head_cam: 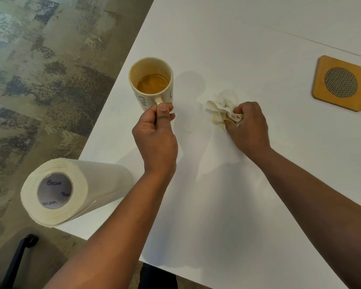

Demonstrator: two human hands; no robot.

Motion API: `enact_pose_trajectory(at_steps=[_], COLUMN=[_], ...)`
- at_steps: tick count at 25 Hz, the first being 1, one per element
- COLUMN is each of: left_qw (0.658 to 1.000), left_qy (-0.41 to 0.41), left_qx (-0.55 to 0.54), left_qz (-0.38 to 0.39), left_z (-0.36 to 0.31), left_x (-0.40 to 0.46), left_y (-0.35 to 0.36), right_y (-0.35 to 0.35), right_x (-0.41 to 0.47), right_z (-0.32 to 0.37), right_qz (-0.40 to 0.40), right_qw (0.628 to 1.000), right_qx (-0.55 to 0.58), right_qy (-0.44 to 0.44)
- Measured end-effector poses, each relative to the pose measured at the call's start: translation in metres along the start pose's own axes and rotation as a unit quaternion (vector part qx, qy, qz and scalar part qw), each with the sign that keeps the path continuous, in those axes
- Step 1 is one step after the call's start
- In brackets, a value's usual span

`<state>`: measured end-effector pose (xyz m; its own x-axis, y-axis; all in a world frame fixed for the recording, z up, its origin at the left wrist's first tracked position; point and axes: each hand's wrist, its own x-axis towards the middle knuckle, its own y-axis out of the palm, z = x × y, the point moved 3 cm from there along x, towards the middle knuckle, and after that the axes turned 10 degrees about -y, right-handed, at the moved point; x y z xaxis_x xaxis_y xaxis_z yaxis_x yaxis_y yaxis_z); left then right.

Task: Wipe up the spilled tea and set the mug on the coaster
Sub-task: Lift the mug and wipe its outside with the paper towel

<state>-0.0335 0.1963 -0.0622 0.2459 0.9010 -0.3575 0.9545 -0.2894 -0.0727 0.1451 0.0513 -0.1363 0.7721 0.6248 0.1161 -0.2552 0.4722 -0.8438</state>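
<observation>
Our left hand (154, 134) has its grip closed on the handle of the cream ceramic mug with brown tea inside (151, 82); thumb and fingers pinch the handle, and the mug stands upright near the left edge of the white desk (238, 195). We cannot tell if its base touches the desk. Our right hand (248, 127) is curled tight around the crumpled white paper towel with tea stains (221, 110) and presses it on the desk. A small brown spot (189, 132) remains between the hands. The square wooden coaster with a round mesh centre (340, 83) lies far to the right of the mug, beyond the right hand, so the left hand must carry the mug across.
</observation>
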Motion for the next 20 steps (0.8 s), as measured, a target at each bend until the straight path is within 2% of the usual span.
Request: enact_pose_trajectory(at_steps=[2, 4, 6, 12, 15, 20], left_qw=[1.0, 1.0, 1.0, 1.0, 1.0, 1.0], left_qy=[0.0, 0.0, -0.002, -0.004, -0.007, -0.012], left_qx=[-0.001, -0.005, -0.002, 0.006, 0.004, 0.009], left_qz=[-0.001, 0.0, 0.0, 0.004, 0.004, 0.0], left_z=[0.001, 0.001, 0.002, 0.002, 0.002, 0.002], left_x=[0.0, 0.001, 0.002, 0.002, 0.003, 0.003], left_y=[-0.001, -0.002, -0.003, -0.005, -0.007, -0.009], right_y=[-0.002, -0.004, -0.005, 0.002, 0.005, 0.035], right_x=[0.003, 0.01, 0.019, 0.04, 0.034, -0.001], right_z=[0.004, 0.007, 0.008, 0.018, 0.03, 0.081], right_qz=[-0.009, 0.006, 0.052, 0.11, 0.098, 0.153], right_qw=[0.996, 0.996, 0.992, 0.964, 0.955, 0.937], right_qx=[-0.087, -0.092, -0.113, -0.219, -0.244, -0.234], right_qy=[-0.018, -0.008, -0.007, -0.101, -0.134, -0.208])
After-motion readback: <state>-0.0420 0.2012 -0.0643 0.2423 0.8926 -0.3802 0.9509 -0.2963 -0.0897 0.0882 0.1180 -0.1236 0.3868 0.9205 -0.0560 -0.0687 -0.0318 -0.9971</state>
